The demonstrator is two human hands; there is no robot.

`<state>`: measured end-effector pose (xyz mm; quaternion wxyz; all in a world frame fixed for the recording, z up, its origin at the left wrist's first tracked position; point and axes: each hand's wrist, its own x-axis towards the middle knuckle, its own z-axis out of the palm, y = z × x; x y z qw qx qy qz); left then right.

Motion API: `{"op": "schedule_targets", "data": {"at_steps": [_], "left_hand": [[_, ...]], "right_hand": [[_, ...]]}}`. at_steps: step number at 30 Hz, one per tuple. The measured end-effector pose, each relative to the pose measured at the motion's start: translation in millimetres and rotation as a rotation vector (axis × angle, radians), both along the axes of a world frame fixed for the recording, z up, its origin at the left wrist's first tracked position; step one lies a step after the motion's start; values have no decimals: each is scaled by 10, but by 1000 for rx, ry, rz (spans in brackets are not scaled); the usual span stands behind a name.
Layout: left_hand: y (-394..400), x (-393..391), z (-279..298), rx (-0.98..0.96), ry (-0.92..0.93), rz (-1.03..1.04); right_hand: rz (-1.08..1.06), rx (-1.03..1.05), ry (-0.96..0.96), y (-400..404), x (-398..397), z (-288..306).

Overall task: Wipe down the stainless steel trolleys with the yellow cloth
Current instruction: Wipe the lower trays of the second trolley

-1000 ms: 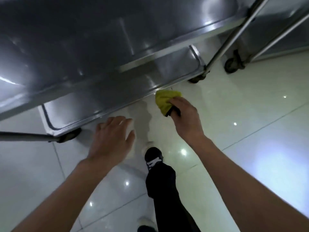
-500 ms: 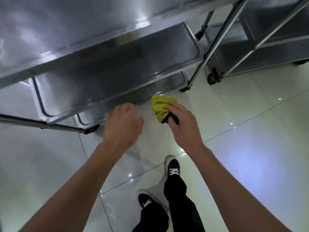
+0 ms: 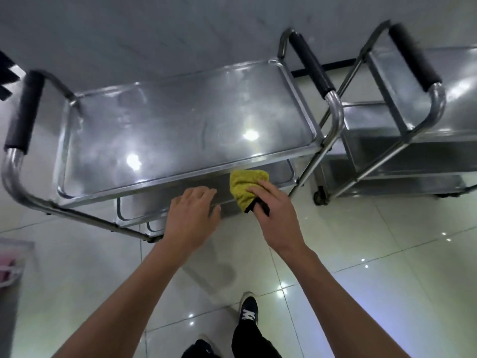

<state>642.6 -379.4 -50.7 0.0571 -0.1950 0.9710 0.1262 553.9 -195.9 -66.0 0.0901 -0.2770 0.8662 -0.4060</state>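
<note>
A stainless steel trolley (image 3: 180, 130) stands in front of me, seen from above, with a shiny top tray and lower shelves under it. My right hand (image 3: 276, 213) grips a bunched yellow cloth (image 3: 245, 186) just past the near edge of the top tray, over the lower shelf. My left hand (image 3: 191, 218) hovers beside it with fingers relaxed and holds nothing. A second steel trolley (image 3: 402, 140) stands close on the right.
Black foam grips cover the trolley handles: one on the left (image 3: 24, 112), one between the trolleys (image 3: 312, 64), one far right (image 3: 413, 52). A pink object (image 3: 6, 270) lies at the left edge. My feet (image 3: 247, 310) stand on the glossy tiled floor.
My view has risen from under the shelves to above the top tray. Both hands have come up with it, the right still holding the cloth near the tray's front edge.
</note>
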Motion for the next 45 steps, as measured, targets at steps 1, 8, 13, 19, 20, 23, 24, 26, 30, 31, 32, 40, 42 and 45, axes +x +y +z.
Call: {"op": "schedule_targets", "data": {"at_steps": [1, 8, 13, 19, 20, 23, 24, 26, 30, 31, 32, 40, 42, 45], "left_hand": [[10, -45, 77, -2, 20, 13], [53, -702, 489, -50, 198, 46], [59, -1450, 659, 80, 260, 49], [11, -2564, 692, 167, 317, 13], [30, -2746, 678, 203, 326, 1], [110, -3273, 610, 431, 359, -3], [142, -3424, 600, 566, 372, 24], [192, -3663, 602, 727, 387, 62], [254, -4109, 552, 778, 390, 48], [262, -4211, 540, 765, 380, 47], [265, -4317, 521, 750, 378, 55], [326, -4821, 342, 771, 349, 305], [372, -4836, 265, 727, 348, 362], [431, -4847, 186, 711, 377, 451]], "right_hand": [[26, 6, 16, 25, -66, 86], [101, 31, 106, 244, -784, 616], [71, 69, 193, 216, -1555, 910], [1, 89, 229, 71, -2445, 1004], [-16, 87, 215, 75, -2567, 993], [-43, 101, 207, 98, -2920, 947], [-64, 101, 199, 109, -3020, 940], [-106, 92, 184, 140, -3190, 929], [-93, 124, 160, 139, -3586, 849], [-79, 127, 168, 128, -3691, 815], [-65, 120, 178, 110, -3817, 771], [15, 240, 148, -45, -4438, 372], [97, 245, 136, 19, -4435, 272], [166, 305, 194, 84, -4494, 194]]}}
